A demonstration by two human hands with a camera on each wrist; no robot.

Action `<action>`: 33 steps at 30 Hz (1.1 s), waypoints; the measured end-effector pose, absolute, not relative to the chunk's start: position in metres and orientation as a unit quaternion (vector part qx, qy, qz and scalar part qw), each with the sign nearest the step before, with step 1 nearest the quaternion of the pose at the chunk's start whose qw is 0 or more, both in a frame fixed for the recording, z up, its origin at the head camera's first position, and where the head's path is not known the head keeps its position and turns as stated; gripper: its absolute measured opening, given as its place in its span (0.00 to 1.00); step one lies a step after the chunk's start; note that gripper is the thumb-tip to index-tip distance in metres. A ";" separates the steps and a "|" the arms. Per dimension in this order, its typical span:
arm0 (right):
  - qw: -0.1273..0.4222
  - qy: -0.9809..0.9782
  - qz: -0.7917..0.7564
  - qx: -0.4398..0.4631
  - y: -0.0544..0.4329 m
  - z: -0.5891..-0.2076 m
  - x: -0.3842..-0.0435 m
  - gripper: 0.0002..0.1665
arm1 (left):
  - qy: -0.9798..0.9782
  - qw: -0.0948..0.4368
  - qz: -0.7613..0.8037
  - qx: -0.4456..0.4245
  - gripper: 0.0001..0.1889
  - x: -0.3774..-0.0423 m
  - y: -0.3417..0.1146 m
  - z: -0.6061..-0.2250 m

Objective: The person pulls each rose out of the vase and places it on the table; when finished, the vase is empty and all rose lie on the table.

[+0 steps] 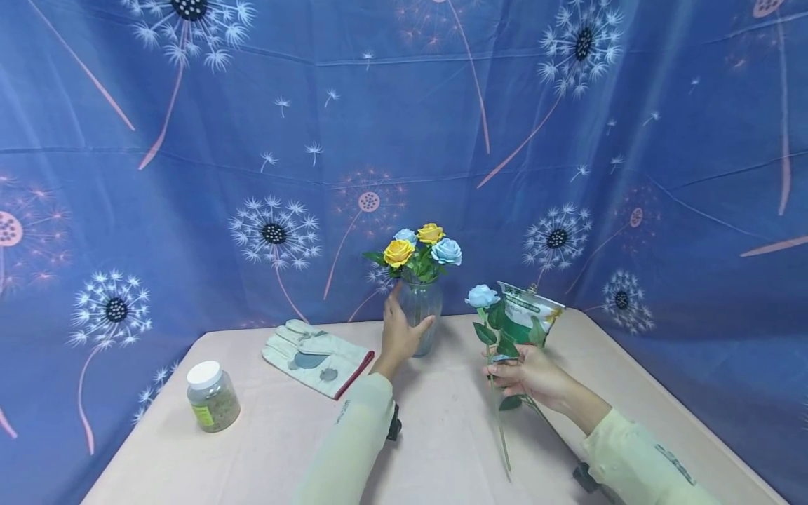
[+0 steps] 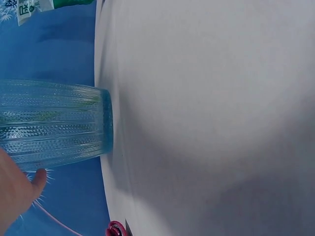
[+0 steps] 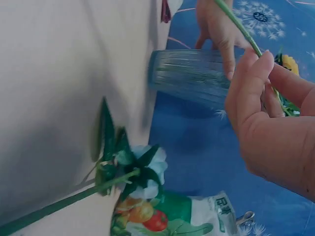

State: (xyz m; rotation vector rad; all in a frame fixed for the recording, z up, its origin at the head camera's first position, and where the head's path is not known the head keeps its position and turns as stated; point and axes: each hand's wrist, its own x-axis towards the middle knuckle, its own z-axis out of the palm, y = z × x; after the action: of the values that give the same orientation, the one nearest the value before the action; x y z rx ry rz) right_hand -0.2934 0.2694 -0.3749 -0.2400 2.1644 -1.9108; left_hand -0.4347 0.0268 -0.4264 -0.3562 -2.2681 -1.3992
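Sleeves, right grip pinching rose, left grip around vase

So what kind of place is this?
Probably an indoor corner staged for tabletop work, though the wider room is out of view. A blue dandelion-print cloth hangs behind a pale table, and a clear vase of yellow and blue roses stands on it.

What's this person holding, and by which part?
The right grip pinches a light-blue, green-leaved rose about midway along its thin green stem. The left grip holds the clear, ribbed glass vase by its left side.
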 end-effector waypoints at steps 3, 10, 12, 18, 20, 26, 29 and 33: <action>0.135 0.741 -0.653 -0.085 0.274 -0.379 -0.295 0.33 | -0.822 0.228 -0.505 -0.133 0.53 -0.435 0.027 -0.427; 0.137 0.741 -0.651 -0.092 0.282 -0.385 -0.297 0.43 | -0.822 0.229 -0.504 -0.136 0.52 -0.435 0.027 -0.428; 0.137 0.747 -0.644 -0.090 0.283 -0.386 -0.298 0.42 | -0.821 0.228 -0.505 -0.138 0.52 -0.435 0.027 -0.428; 0.182 0.753 -0.626 -0.086 0.286 -0.394 -0.303 0.50 | -0.822 0.223 -0.506 -0.135 0.53 -0.434 0.026 -0.427; 0.201 0.752 -0.621 -0.089 0.287 -0.397 -0.304 0.49 | -0.823 0.222 -0.505 -0.134 0.53 -0.434 0.026 -0.427; 0.228 0.746 -0.618 -0.097 0.292 -0.410 -0.308 0.34 | -0.826 0.220 -0.501 -0.133 0.52 -0.434 0.027 -0.427; 0.230 0.751 -0.611 -0.096 0.292 -0.416 -0.309 0.33 | -0.827 0.220 -0.500 -0.131 0.52 -0.435 0.027 -0.428; 0.225 0.762 -0.602 -0.079 0.288 -0.422 -0.310 0.30 | -0.826 0.222 -0.501 -0.132 0.52 -0.435 0.027 -0.428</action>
State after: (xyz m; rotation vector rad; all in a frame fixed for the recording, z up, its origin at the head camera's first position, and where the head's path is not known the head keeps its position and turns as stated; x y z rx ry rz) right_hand -0.3100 0.2882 -0.4215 -0.2176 2.1033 -1.6597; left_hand -0.4354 0.0267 -0.4281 -0.3647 -2.2808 -1.3849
